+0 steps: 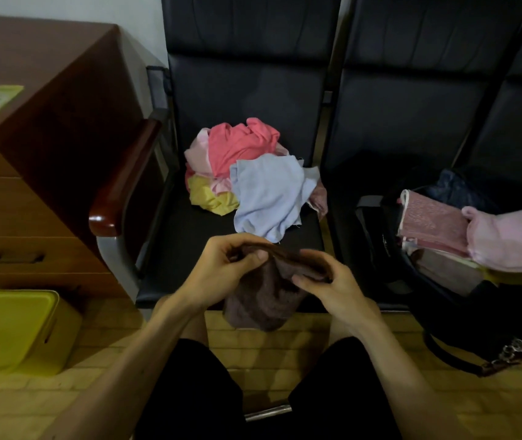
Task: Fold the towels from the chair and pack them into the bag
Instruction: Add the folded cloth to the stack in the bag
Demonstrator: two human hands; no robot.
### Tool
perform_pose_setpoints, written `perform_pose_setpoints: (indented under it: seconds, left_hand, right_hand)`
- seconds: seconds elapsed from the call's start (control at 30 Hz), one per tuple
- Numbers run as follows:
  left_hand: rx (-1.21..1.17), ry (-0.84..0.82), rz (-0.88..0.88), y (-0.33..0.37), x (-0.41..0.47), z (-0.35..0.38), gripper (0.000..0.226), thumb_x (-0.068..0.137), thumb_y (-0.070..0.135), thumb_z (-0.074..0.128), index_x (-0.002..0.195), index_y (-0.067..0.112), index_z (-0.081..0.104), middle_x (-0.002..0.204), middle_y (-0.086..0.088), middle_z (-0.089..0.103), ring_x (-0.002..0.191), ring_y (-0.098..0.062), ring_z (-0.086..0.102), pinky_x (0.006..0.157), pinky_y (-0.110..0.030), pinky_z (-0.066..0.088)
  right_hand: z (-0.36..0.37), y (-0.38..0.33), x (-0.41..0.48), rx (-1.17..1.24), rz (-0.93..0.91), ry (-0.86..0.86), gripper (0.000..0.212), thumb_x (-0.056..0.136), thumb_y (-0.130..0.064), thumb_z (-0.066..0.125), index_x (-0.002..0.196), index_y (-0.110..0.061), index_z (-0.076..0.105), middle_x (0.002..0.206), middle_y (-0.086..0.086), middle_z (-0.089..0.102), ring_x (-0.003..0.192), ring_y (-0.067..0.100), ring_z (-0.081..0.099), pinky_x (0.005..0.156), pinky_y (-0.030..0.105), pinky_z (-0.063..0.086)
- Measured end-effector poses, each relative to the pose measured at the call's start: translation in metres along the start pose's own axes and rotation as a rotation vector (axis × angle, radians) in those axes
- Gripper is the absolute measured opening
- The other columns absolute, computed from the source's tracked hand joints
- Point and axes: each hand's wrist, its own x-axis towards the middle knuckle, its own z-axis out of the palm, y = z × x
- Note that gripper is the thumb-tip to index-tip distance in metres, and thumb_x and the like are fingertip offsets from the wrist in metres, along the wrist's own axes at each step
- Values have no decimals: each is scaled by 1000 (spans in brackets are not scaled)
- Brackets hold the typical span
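A brown towel (261,300) hangs in front of the black chair (208,223), held along its top edge by both hands. My left hand (224,268) pinches the left part of that edge, and my right hand (332,287) pinches the right part. On the chair seat lies a pile of loose towels: a coral one (240,144), a light blue one (269,195), a yellow one (212,195) and pale pink ones. The black bag (463,306) sits open on the neighbouring seat at the right, with folded pink towels (504,239) inside.
A brown wooden cabinet with drawers (30,185) stands at the left, beside the chair's wooden armrest (119,185). A yellow plastic bin (11,331) sits on the floor at the lower left. The bag's strap and metal buckle (507,354) hang towards the tiled floor.
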Motion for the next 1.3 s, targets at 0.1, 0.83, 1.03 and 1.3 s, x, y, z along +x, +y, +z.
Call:
perform_pose_setpoints:
  seconds: [0.1,0.83,1.03,1.3]
  left_hand:
    - [83,-11,-33,-1,3,-9,18,91,3,67,101,16,75,94,4,77,91,-12,73,80,-23,57]
    - [-204,154,-2,9,18,22,10,98,18,55,104,16,63,94,10,74,92,-10,71,75,-22,55]
    - [-203,313,-204,-6,29,14,21,98,26,59,115,14,64,108,-5,73,95,-17,73,77,-29,58]
    - [-1134,-100,-532,-35,1,5,92,85,72,52,147,4,45,153,-25,39,144,-40,35,120,-55,23]
  right_hand:
    - [-10,-23,3,-4,-155,-3,11,88,-11,70,92,-19,75,87,-3,76,85,9,70,78,27,52]
    - [-14,-20,-16,569,204,-148,78,41,-44,97,108,-16,69,111,8,74,99,20,71,87,41,57]
    - [20,7,-38,461,420,-276,38,75,-10,74,112,-8,65,99,-1,76,90,13,73,72,26,57]
    - [13,-24,-36,593,270,-177,16,82,-6,66,92,-18,70,82,-2,77,74,12,74,61,23,57]
